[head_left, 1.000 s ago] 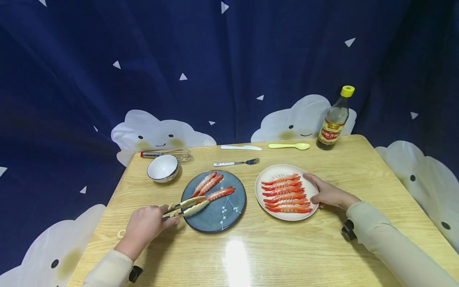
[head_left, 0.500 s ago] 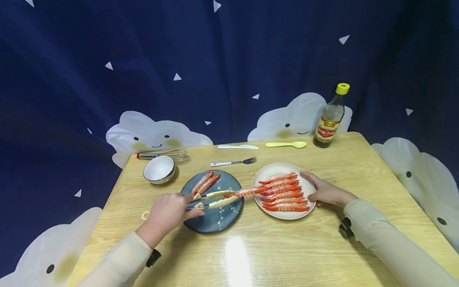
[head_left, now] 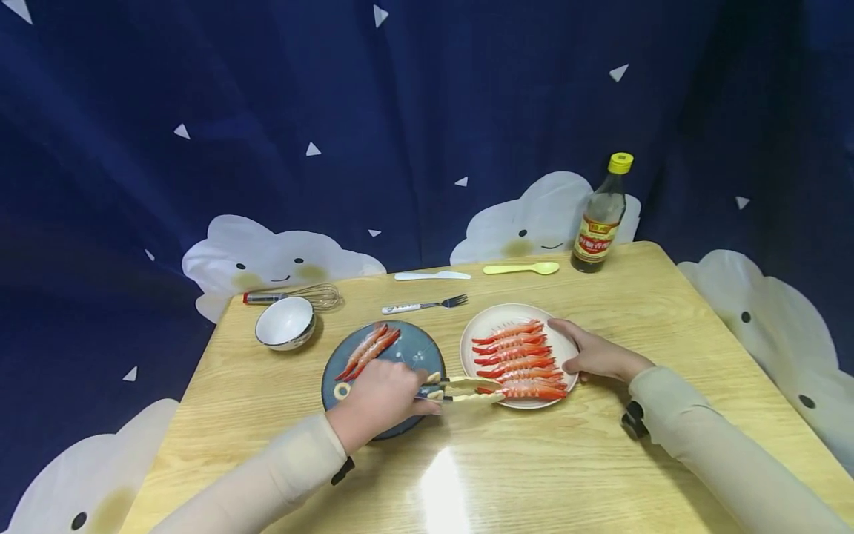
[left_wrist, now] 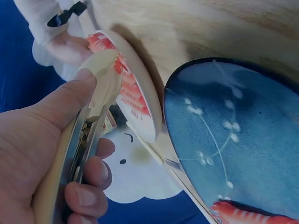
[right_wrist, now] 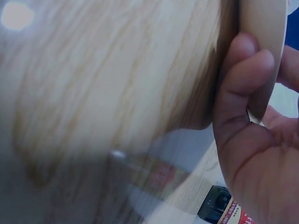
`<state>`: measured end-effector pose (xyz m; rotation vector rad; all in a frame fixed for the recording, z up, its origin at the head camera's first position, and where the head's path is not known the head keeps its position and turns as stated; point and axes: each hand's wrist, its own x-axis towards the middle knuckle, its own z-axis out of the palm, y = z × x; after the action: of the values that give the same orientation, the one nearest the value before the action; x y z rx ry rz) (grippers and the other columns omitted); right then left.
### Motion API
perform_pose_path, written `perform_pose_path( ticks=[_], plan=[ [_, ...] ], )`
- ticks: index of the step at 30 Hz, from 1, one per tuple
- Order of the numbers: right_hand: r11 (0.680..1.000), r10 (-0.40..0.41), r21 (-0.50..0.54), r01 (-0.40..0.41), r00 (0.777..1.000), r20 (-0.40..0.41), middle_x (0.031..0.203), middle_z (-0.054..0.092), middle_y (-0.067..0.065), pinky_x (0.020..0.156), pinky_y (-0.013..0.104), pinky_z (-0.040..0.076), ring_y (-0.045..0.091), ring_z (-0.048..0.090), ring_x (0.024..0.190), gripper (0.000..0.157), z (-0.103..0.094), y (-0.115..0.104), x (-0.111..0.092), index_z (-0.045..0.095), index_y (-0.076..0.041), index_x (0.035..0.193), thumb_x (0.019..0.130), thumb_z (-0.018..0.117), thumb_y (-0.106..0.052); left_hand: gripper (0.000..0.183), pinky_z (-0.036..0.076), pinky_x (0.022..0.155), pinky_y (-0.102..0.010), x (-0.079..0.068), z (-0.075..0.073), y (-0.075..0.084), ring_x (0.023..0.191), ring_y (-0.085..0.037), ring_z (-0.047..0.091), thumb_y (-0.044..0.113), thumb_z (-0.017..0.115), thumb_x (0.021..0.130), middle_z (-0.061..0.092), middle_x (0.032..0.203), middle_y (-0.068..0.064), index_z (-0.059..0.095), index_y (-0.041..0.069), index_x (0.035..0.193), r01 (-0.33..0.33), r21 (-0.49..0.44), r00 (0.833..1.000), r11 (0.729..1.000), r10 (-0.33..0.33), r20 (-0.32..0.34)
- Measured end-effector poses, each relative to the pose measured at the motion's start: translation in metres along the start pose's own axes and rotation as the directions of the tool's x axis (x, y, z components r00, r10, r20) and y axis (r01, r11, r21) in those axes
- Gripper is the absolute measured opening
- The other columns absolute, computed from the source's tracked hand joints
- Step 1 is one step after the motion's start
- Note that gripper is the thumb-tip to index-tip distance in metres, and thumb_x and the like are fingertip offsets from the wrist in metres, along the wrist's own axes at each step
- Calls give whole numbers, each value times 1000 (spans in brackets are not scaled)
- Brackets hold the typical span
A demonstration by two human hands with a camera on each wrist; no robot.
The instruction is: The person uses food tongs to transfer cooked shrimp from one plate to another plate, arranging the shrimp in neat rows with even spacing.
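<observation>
My left hand point(head_left: 380, 397) grips a pair of tongs point(head_left: 470, 383), reaching across the front of a blue plate point(head_left: 422, 343). The cream tips of the tongs are at a red-and-white shrimp point(head_left: 534, 393) by the near edge of a white plate point(head_left: 487, 315). On that plate several similar shrimps lie in a row. My right hand point(head_left: 600, 354) holds the white plate's right rim, with fingers curled against its side in the right wrist view. Two more shrimps point(head_left: 371, 352) lie side by side on the blue plate's upper left.
Behind the plates are a fork point(head_left: 425, 305), a white knife point(head_left: 432, 275) and a yellow spoon point(head_left: 522, 268). A bowl point(head_left: 285, 324) and a whisk point(head_left: 327, 296) sit at the back left. A yellow-capped bottle point(head_left: 597, 226) stands at the back right.
The tongs have carried one shrimp from the blue plate rightward, down to the near end of the row on the white plate. My right hand keeps its hold on the rim.
</observation>
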<state>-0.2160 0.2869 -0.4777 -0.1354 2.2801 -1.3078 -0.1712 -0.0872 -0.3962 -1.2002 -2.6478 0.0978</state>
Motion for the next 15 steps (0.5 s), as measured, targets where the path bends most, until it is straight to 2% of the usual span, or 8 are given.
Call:
perform_pose_path(
  ticks=[3,9,15],
  plan=[
    [1000,-3,-3,3,1000,-1,140,3,19,47,35,43,17,45,49,88,0,-1,0,8,-19,139,71,60,2,48,31,34,-26,4,2,2,37,-5,37,68,47,69,32,44,10,42,22,55,3,1,1000,1000,-3,11],
    [1000,-12,-18,11,1000,-6,141,1,20,47,35,43,17,46,50,89,-1,0,1,9,-20,139,71,61,2,50,28,33,-25,13,2,1,36,-5,34,67,51,67,30,42,10,37,22,51,-2,26,1000,1000,2,-8],
    [1000,-4,-13,4,1000,-2,141,2,21,47,36,43,18,46,50,89,-2,3,2,9,-22,139,71,61,1,50,27,32,-26,20,-1,2,34,-6,34,65,56,65,31,40,9,38,22,50,-12,49,1000,999,11,18]
  ],
)
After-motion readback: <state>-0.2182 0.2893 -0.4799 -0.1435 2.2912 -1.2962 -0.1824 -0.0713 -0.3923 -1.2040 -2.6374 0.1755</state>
